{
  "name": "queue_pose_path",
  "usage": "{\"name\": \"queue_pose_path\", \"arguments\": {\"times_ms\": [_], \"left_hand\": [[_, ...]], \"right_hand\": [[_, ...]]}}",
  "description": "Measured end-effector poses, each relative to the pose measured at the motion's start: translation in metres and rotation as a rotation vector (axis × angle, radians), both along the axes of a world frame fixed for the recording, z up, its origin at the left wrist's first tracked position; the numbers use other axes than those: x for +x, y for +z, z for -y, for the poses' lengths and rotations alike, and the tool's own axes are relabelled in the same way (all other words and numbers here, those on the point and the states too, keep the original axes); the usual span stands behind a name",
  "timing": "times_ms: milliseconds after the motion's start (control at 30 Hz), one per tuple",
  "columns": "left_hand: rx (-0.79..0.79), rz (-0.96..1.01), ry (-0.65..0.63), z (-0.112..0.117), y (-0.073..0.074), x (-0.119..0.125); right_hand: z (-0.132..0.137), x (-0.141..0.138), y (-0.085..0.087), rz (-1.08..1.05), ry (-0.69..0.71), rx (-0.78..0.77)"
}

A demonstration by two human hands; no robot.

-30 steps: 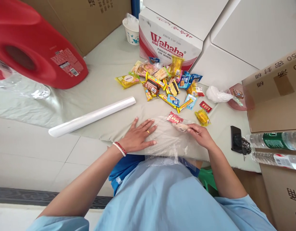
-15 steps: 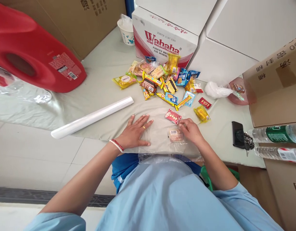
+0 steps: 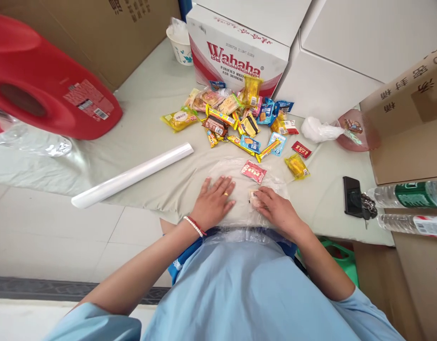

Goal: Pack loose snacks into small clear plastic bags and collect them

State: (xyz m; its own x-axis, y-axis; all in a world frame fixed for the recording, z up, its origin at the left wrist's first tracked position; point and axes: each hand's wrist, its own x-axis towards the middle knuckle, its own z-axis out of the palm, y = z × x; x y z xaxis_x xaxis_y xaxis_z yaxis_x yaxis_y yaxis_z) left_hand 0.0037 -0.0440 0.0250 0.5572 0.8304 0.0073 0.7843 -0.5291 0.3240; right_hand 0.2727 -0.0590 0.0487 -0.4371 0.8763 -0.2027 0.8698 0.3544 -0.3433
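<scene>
A clear plastic bag (image 3: 239, 187) lies flat at the near edge of the table. My left hand (image 3: 214, 201) rests flat on its left part, fingers stretched out, a ring on one finger and a bead bracelet at the wrist. My right hand (image 3: 277, 210) lies over a small pale snack packet (image 3: 254, 196) on the bag, fingers pressed together on it. A red snack packet (image 3: 253, 171) lies on the bag just beyond both hands. A pile of several wrapped snacks (image 3: 236, 118) lies farther back.
A white roll of plastic (image 3: 133, 175) lies to the left, a big red jug (image 3: 51, 90) beyond it. A Wahaha box (image 3: 236, 57) and paper cup (image 3: 181, 45) stand at the back. At the right are a phone (image 3: 351, 196), keys, two water bottles (image 3: 410, 194) and cardboard boxes.
My right hand has drawn the small packet down the bag toward me. My left hand has slid right, closer to the right hand, and stays flat.
</scene>
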Motion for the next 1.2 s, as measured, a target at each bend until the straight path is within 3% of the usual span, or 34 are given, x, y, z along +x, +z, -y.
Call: {"name": "queue_pose_path", "arguments": {"times_ms": [100, 200, 267, 367, 433, 533, 667, 767, 867, 1033, 1100, 1200], "left_hand": [[0.002, -0.029, 0.035, -0.002, -0.018, -0.01], [-0.001, -0.033, 0.017, -0.002, -0.02, -0.016], [-0.014, -0.04, -0.002, -0.003, -0.018, -0.016], [-0.018, -0.041, -0.013, -0.004, -0.015, -0.015], [-0.009, -0.036, 0.002, -0.005, -0.015, -0.016], [0.017, -0.026, 0.067, -0.007, -0.016, -0.019], [0.028, -0.01, 0.109, -0.009, -0.016, -0.022], [0.028, -0.001, 0.113, -0.009, -0.016, -0.022], [0.03, 0.007, 0.119, -0.01, -0.016, -0.022], [0.028, 0.016, 0.115, -0.01, -0.017, -0.024], [0.027, 0.013, 0.119, -0.01, -0.018, -0.025], [0.023, 0.012, 0.131, -0.009, -0.018, -0.024]], "right_hand": [[0.001, 0.023, 0.0, -0.042, -0.075, -0.014], [-0.003, 0.042, 0.012, -0.2, -0.14, 0.012], [-0.01, 0.041, 0.025, -0.297, -0.165, 0.044], [-0.019, 0.018, 0.038, -0.346, -0.112, 0.076], [-0.022, -0.005, 0.035, -0.285, -0.036, 0.047], [-0.022, -0.033, 0.018, -0.076, 0.009, -0.046], [-0.034, -0.034, 0.005, -0.041, 0.072, -0.105], [-0.076, -0.021, 0.016, -0.082, 0.06, -0.025], [-0.145, -0.016, 0.027, -0.02, -0.133, 0.127], [-0.25, -0.041, 0.017, 0.061, -0.327, 0.186], [-0.269, -0.055, 0.01, 0.112, -0.324, 0.137], [-0.271, -0.061, 0.008, 0.112, -0.336, 0.169]]}}
